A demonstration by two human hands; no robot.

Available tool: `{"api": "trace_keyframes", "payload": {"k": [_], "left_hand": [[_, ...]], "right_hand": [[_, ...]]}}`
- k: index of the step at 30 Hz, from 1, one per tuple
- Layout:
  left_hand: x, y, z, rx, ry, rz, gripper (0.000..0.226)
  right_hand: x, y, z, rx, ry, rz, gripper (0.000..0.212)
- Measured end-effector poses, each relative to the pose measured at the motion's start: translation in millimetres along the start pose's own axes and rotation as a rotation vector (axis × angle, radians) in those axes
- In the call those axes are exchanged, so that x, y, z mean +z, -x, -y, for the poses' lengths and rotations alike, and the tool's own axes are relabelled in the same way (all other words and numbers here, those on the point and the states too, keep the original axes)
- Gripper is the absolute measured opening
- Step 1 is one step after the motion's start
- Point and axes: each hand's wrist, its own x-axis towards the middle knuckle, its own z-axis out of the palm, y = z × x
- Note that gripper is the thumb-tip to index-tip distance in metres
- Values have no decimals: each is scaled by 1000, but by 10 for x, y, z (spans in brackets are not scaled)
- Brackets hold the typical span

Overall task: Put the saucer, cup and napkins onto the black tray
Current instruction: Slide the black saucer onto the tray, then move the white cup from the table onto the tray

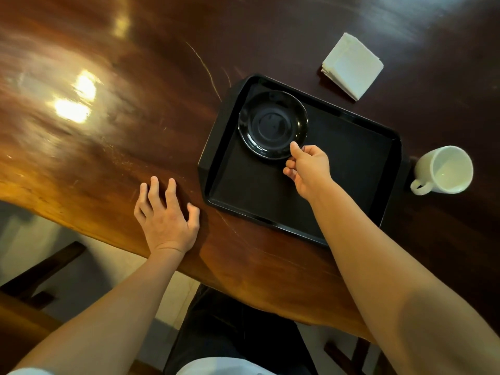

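Observation:
A black tray (349, 169) lies on the wooden table. A glossy black saucer (272, 125) is in the tray's far left corner. My right hand (307, 167) pinches the saucer's near rim, thumb on top. My left hand (165, 216) rests flat on the table to the left of the tray, fingers spread, holding nothing. A white cup (443, 170) stands on the table just right of the tray, handle toward me. A stack of folded white napkins (352, 65) lies on the table beyond the tray's far right side.
The dark wooden table (113, 125) stretches wide to the left with bright light reflections. Its near edge curves in front of me, with floor and dark wooden furniture below.

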Motion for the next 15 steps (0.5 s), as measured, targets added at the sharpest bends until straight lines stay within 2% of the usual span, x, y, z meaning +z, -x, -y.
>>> {"api": "trace_keyframes", "payload": {"k": [5, 7, 15], "left_hand": [[-12, 16, -26, -6, 11, -19, 64], [-5, 22, -24, -5, 13, -39, 63], [20, 90, -69, -15, 15, -53, 64]], "right_hand": [[-52, -4, -37, -32, 47, -10, 12], [-110, -8, -68, -49, 90, -9, 2], [-564, 194, -154, -138, 272, 114, 13]]}}
